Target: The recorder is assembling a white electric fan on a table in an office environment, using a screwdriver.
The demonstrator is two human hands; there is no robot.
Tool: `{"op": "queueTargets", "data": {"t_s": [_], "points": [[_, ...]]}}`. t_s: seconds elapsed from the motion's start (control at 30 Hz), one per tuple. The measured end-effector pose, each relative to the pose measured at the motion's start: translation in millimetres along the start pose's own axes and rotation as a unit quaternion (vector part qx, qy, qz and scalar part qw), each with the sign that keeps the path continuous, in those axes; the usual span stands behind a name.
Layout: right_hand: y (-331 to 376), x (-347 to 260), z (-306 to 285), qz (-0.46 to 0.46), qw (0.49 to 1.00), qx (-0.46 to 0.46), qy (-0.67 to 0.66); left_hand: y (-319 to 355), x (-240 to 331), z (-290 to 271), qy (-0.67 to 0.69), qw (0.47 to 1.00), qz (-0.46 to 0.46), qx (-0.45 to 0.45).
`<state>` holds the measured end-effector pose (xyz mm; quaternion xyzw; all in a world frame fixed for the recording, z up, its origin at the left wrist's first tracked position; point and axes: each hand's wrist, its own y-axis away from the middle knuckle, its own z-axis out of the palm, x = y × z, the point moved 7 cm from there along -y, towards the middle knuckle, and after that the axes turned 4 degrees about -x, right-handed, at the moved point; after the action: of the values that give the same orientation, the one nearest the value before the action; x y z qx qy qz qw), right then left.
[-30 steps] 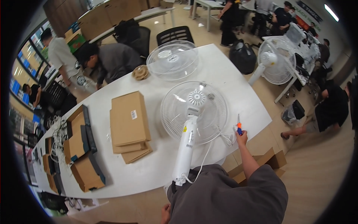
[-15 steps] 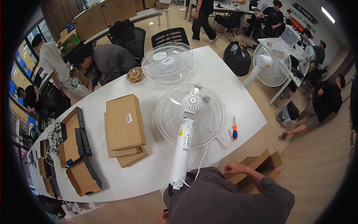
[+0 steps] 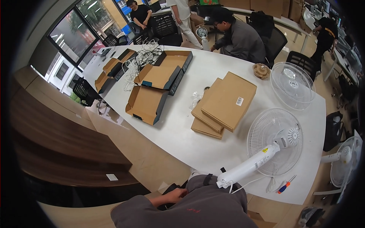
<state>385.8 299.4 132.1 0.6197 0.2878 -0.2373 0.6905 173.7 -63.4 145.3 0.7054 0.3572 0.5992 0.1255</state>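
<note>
My left hand [image 3: 176,195] is low at my left side beside my waist, fingers curled in next to something dark; what they hold, if anything, is hidden. My right hand is out of view. In front of me a white fan [image 3: 292,136] lies with its round grille on the table, its motor housing facing up. Its thick white pole [image 3: 249,165] slants toward me, the lower end against my waist, a white cord hanging from it. A screwdriver [image 3: 284,187] with a blue and orange handle lies right of the pole, beside a coiled white cord [image 3: 271,185].
Flat cardboard boxes [image 3: 230,100] are stacked mid-table. Farther left are open box trays [image 3: 146,102] and tangled cables [image 3: 146,57]. A loose fan grille [image 3: 292,98] and a brown molded piece [image 3: 261,71] lie at the far right. A person [image 3: 243,41] bends beyond the table.
My view has swung left, so the table and fan sit farther right. My right hand, raised near the table's edge before, has left the picture; my left hand now shows more fully.
</note>
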Motion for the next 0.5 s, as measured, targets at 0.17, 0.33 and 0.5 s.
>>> {"op": "queueTargets", "data": {"t_s": [0.17,0.33,0.5], "points": [[3,-22,-1,0.0,1.0,0.009,0.006,-4,-16,4,-0.005,0.999,0.018,0.038],[5,-34,2,0.0,1.0,0.018,0.0,3,-4,0,0.02,1.0,-0.01,0.019],[15,-40,-7,0.005,1.0,0.028,0.004,12,20,-13,0.093,0.995,-0.034,0.02]]}}
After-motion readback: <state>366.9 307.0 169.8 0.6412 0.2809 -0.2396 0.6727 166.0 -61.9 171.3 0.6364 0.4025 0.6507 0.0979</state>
